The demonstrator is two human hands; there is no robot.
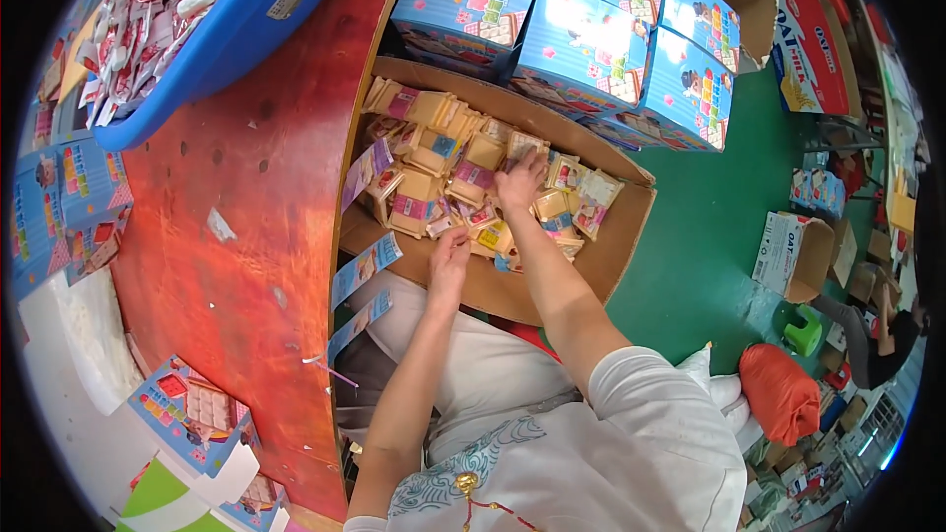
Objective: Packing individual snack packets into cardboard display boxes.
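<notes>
An open cardboard box [639, 222] in front of me holds a heap of small cream-coloured packets [419, 184], many with pink or blue printed bands. My right hand [520, 180] reaches over the far right part of the heap, fingers apart and touching the packets there; none is plainly gripped. At the near edge of the heap, my left hand [450, 256] has its fingers drawn together beside the packets. Whatever might lie between those fingertips is too small to make out.
Blue printed cartons [581, 44] are stacked beyond the box. On the left, a red-brown tabletop [256, 236] carries a blue basin [246, 39] full of red-and-white wrapped packets. Flattened blue cartons [187, 414] lie lower left. Another person [872, 335] is at far right, near a red sack [778, 394].
</notes>
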